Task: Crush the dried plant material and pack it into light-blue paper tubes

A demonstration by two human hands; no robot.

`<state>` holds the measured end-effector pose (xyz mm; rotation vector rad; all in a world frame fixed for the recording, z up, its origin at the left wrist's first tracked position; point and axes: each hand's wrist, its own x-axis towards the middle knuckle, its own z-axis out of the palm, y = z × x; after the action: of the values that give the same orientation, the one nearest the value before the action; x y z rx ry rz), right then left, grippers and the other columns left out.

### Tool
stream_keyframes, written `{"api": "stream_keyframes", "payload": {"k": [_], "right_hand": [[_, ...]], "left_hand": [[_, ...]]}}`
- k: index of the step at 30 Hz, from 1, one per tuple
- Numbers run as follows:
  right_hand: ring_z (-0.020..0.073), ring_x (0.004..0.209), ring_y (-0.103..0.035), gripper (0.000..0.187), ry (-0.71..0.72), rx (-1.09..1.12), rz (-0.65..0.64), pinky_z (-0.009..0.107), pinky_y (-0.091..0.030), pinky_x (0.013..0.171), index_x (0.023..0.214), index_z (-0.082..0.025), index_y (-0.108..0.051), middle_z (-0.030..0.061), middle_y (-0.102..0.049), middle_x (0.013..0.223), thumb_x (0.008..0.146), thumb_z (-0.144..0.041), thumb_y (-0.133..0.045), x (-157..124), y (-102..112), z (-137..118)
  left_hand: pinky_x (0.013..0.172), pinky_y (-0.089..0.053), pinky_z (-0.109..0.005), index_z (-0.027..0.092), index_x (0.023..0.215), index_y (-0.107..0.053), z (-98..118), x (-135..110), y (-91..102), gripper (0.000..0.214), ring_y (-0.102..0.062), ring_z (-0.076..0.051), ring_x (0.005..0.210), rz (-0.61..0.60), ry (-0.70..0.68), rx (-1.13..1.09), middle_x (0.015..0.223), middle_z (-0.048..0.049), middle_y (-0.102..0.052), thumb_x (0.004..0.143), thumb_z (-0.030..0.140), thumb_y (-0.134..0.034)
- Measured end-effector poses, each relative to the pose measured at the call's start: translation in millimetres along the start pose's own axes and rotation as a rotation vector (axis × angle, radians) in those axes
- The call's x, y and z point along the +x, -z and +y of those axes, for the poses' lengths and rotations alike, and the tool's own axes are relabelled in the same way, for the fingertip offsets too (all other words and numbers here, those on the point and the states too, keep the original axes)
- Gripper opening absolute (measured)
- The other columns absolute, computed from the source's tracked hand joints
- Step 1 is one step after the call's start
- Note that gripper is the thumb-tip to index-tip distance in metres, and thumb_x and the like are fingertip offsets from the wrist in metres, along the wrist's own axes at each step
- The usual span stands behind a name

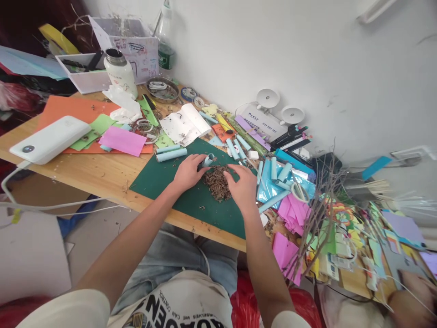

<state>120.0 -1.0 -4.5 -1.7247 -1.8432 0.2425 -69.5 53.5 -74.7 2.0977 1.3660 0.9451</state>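
Observation:
My left hand is closed around a short light-blue paper tube, its open end tilted up at the far edge of a brown heap. The heap of dry, crumbly plant bits lies on a dark green cutting mat. At the heap's right side is my right hand, thumb and fingers apart, fingertips touching or just over the bits. Whether a few crumbs sit under those fingertips I cannot make out. Two more blue paper tubes lie left of my left hand.
Several blue tubes and pink paper crowd the right, beside upright dry twigs. A white power bank, an uncapped white bottle and coloured paper stand left. Another person's blurred hand shows lower right.

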Motion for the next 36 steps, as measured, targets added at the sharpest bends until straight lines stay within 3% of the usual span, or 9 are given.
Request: {"api": "stream_keyframes", "payload": {"k": [7,10,18,22,25,27,29,33,36], "right_hand": [[0.0188,0.081,-0.07,0.044,-0.257,0.625,-0.026,0.034,-0.059,0.077,0.113,-0.018,-0.065,0.0045,-0.074,0.09,0.073,-0.032,-0.078,26,-28,-28],[0.0177,0.078,-0.069,0.032,-0.224,0.684,-0.031,0.033,-0.059,0.077,0.102,-0.018,-0.068,0.0031,-0.072,0.084,0.072,-0.028,-0.075,32,-31,-30],[0.0196,0.09,-0.068,0.012,0.099,0.361,0.052,0.033,-0.057,0.081,0.095,-0.021,-0.07,0.0068,-0.072,0.101,0.084,-0.023,-0.065,27,-17,-38],[0.0209,0.096,-0.067,0.023,0.183,0.247,0.037,0.036,-0.056,0.086,0.11,-0.022,-0.066,0.0067,-0.073,0.105,0.091,-0.019,-0.053,24,-9,-35],[0.0247,0.103,-0.064,0.037,0.287,0.088,-0.07,0.039,-0.054,0.089,0.121,-0.021,-0.06,0.0073,-0.074,0.105,0.088,-0.009,-0.046,26,-9,-39],[0.0257,0.105,-0.062,0.041,0.374,0.004,-0.127,0.04,-0.053,0.09,0.122,-0.02,-0.06,0.0085,-0.073,0.107,0.086,-0.006,-0.044,28,-8,-42],[0.0243,0.103,-0.063,0.038,0.414,0.006,-0.082,0.038,-0.053,0.091,0.117,-0.02,-0.062,0.0083,-0.073,0.106,0.088,-0.007,-0.043,27,-2,-41],[0.0212,0.094,-0.067,0.025,0.237,0.079,0.107,0.036,-0.053,0.086,0.108,-0.022,-0.066,0.0064,-0.073,0.1,0.096,-0.019,-0.044,14,19,-20],[0.021,0.082,-0.066,0.023,0.052,-0.034,-0.067,0.036,-0.053,0.078,0.11,-0.021,-0.068,0.0071,-0.072,0.097,0.094,-0.025,-0.051,-3,20,5]], "left_hand": [[0.076,-0.046,-0.034,0.02,0.118,-0.063,-1,-1,-0.6,0.029,-0.06,-0.025,0.096,0.006,-0.029,-0.014,0.102,-0.0078,-0.067,0.094,0.036,-0.06],[0.074,-0.046,-0.033,0.021,0.116,-0.063,-1,-1,-0.5,0.028,-0.06,-0.025,0.096,0.006,-0.031,-0.004,0.101,-0.0078,-0.067,0.093,0.036,-0.06],[0.076,-0.046,-0.034,0.02,0.116,-0.063,0,-1,0.8,0.027,-0.06,-0.025,0.096,0.005,-0.036,0.001,0.101,-0.0078,-0.066,0.094,0.035,-0.06],[0.076,-0.045,-0.034,0.021,0.117,-0.063,0,-1,1.2,0.029,-0.059,-0.025,0.095,0.003,-0.04,0.0,0.1,-0.0075,-0.066,0.092,0.036,-0.062],[0.075,-0.045,-0.033,0.02,0.114,-0.064,0,0,1.3,0.026,-0.059,-0.025,0.094,0.007,-0.035,0.003,0.098,-0.0074,-0.066,0.092,0.035,-0.062],[0.074,-0.044,-0.033,0.02,0.111,-0.064,0,-1,1.2,0.024,-0.059,-0.024,0.092,0.013,-0.032,0.004,0.097,-0.0071,-0.066,0.093,0.034,-0.061],[0.074,-0.044,-0.033,0.02,0.112,-0.064,0,-1,1.0,0.024,-0.059,-0.024,0.092,0.015,-0.032,0.005,0.096,-0.0067,-0.065,0.092,0.034,-0.062],[0.077,-0.045,-0.033,0.021,0.116,-0.063,1,-1,0.8,0.027,-0.059,-0.024,0.094,0.01,-0.026,0.004,0.099,-0.0064,-0.066,0.092,0.034,-0.063],[0.077,-0.045,-0.033,0.021,0.116,-0.062,1,0,1.1,0.027,-0.059,-0.024,0.094,-0.005,-0.011,0.001,0.099,-0.0068,-0.066,0.092,0.034,-0.063]]}}
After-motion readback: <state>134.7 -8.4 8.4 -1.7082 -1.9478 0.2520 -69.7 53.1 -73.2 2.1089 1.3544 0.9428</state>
